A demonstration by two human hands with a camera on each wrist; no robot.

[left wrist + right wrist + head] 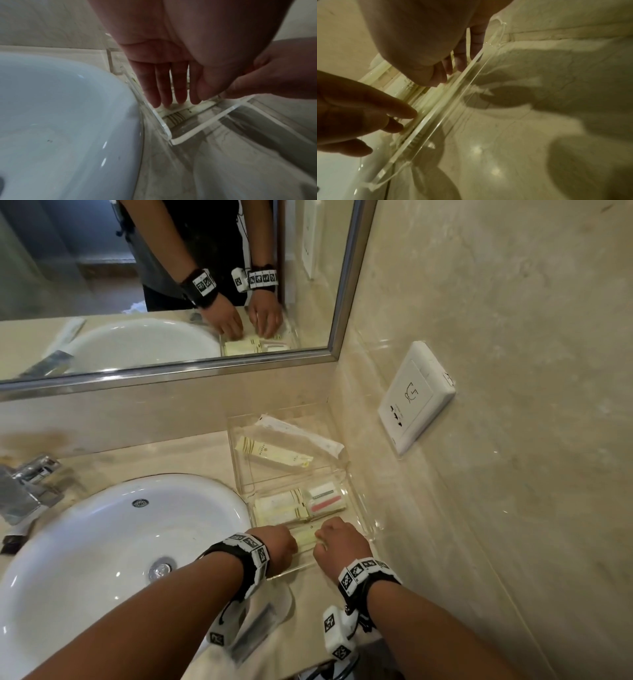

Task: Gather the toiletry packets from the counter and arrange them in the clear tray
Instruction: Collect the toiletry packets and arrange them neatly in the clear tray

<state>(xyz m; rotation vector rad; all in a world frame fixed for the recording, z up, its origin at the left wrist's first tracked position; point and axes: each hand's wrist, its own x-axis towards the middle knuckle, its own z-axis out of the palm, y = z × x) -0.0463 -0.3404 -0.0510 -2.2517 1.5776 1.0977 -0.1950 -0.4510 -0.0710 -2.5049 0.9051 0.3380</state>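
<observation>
Dim, soft wrist views (edges warped), hard shadows on the counter (pixel 539 121).

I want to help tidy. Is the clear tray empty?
No. The clear tray holds packets, and both hands reach into its near end.

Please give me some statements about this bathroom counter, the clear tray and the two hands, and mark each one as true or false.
1. Both hands reach into the near compartment of the clear tray. True: left hand, right hand.
2. The tray stands on the left side of the sink. False: it stands to the right of it, by the side wall.
3. A long white packet lies in the far compartment. True.
4. The left hand's fingers are curled into a fist. False: they are stretched straight down into the tray.
5. The wall socket is mounted below the mirror. False: it is on the side wall, right of the tray.
</observation>
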